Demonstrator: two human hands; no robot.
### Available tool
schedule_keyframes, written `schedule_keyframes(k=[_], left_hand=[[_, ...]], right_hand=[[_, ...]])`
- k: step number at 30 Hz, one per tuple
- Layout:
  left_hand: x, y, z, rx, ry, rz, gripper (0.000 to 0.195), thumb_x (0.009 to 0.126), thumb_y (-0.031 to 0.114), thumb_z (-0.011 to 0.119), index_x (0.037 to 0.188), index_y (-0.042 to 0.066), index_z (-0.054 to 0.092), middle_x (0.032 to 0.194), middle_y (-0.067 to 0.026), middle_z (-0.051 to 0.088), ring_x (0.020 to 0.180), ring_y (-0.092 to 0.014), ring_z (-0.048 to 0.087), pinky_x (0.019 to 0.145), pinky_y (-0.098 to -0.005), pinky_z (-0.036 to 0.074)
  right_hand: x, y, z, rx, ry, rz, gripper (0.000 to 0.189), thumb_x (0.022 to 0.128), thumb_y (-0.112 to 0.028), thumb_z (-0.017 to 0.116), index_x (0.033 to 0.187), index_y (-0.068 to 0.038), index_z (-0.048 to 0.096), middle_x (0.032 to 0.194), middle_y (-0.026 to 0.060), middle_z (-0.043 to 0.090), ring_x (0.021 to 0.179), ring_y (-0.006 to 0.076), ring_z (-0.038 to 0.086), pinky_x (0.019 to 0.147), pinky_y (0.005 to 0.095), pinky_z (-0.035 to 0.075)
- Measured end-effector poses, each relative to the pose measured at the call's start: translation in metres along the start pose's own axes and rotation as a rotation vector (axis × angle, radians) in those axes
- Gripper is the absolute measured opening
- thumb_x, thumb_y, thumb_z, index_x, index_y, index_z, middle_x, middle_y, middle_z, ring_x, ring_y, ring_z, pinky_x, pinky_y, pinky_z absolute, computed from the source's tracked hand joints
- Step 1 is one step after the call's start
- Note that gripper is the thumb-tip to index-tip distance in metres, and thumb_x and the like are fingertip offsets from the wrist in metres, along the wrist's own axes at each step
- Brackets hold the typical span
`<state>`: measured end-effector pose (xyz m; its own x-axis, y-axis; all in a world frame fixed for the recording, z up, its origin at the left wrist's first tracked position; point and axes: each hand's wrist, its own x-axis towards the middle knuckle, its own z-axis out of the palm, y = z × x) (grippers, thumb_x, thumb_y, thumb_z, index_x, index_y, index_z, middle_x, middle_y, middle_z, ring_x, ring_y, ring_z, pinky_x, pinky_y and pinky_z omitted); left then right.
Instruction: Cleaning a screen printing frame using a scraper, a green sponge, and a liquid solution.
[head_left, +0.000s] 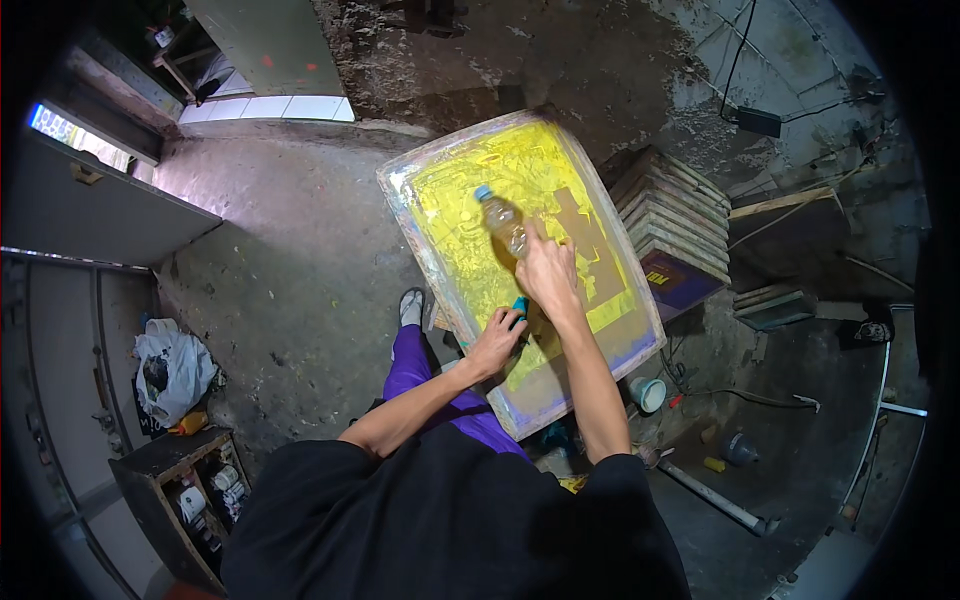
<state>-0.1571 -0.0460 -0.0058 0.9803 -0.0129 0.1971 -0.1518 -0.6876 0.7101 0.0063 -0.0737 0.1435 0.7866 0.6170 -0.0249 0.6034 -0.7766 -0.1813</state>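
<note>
A screen-printing frame (536, 421), its mesh coated in yellow with purple near the lower edge, stands tilted in front of me. My right hand (549, 271) grips a clear plastic bottle (502, 219) with a blue cap, holding it over the yellow mesh with the cap pointing away from me. The bottle looks slightly blurred. Lower down on the screen, the fingers of my left hand (496, 341) close around a small teal piece (520, 304), whose material I cannot make out. What supports the frame is mostly hidden.
Several stacked screen frames (679, 217) stand to the right, by the stained wall. Below them are a small bucket (648, 394), a pipe (712, 496) and a plastic jug (738, 448). At left sit a white plastic bag (176, 375) and a low cabinet (171, 457).
</note>
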Motion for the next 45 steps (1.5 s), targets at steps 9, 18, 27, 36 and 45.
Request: schedule_keyframes(k=[9,18,27,36,45], left_hand=[[-0.014,0.01,-0.027,-0.168,-0.012,-0.041,0.051,0.072,-0.004,0.066,0.122,0.004,0.058,0.12,-0.0182,0.057,0.118,-0.041,0.049,0.104,-0.0495,0.043],[-0.026,-0.004,-0.035,-0.004,0.248,-0.126,0.052,0.073,-0.008,0.064,0.123,0.003,0.06,0.126,-0.0168,0.059,0.121,-0.04,0.051,0.107,-0.0492,0.042],[-0.029,-0.014,-0.044,-0.061,0.211,-0.088,0.049,0.073,-0.01,0.062,0.12,0.001,0.063,0.125,-0.0171,0.061,0.124,-0.039,0.053,0.108,-0.0477,0.043],[-0.026,-0.012,-0.055,-0.035,0.271,-0.096,0.039,0.079,-0.009,0.061,0.116,0.001,0.064,0.118,-0.0173,0.064,0.117,-0.039,0.057,0.103,-0.0452,0.047],[-0.014,-0.027,-0.079,-0.042,0.518,-0.239,0.033,0.083,-0.01,0.059,0.113,0.0,0.067,0.111,-0.019,0.067,0.111,-0.039,0.061,0.099,-0.044,0.049]], right_hand=[[-0.019,0.084,-0.009,0.035,-0.019,0.203,0.063,0.073,-0.008,0.064,0.134,0.0,0.057,0.083,0.0259,0.072,0.078,0.0432,0.07,0.089,0.0552,0.048],[-0.067,0.086,-0.006,0.091,-0.08,-0.082,0.062,0.073,-0.006,0.063,0.135,-0.003,0.058,0.082,0.0251,0.072,0.08,0.0442,0.07,0.092,0.0569,0.046],[-0.084,0.072,0.0,0.195,-0.132,-0.053,0.063,0.074,-0.006,0.062,0.137,-0.006,0.057,0.082,0.0256,0.072,0.081,0.0454,0.07,0.093,0.0566,0.045],[-0.047,0.064,0.018,0.198,0.081,0.302,0.051,0.077,-0.011,0.064,0.128,-0.006,0.063,0.079,0.0275,0.069,0.081,0.0473,0.068,0.095,0.0581,0.048],[-0.092,0.098,-0.002,0.168,-0.045,0.243,0.054,0.079,-0.015,0.065,0.132,-0.008,0.062,0.085,0.0279,0.071,0.085,0.0452,0.069,0.091,0.0524,0.049]])
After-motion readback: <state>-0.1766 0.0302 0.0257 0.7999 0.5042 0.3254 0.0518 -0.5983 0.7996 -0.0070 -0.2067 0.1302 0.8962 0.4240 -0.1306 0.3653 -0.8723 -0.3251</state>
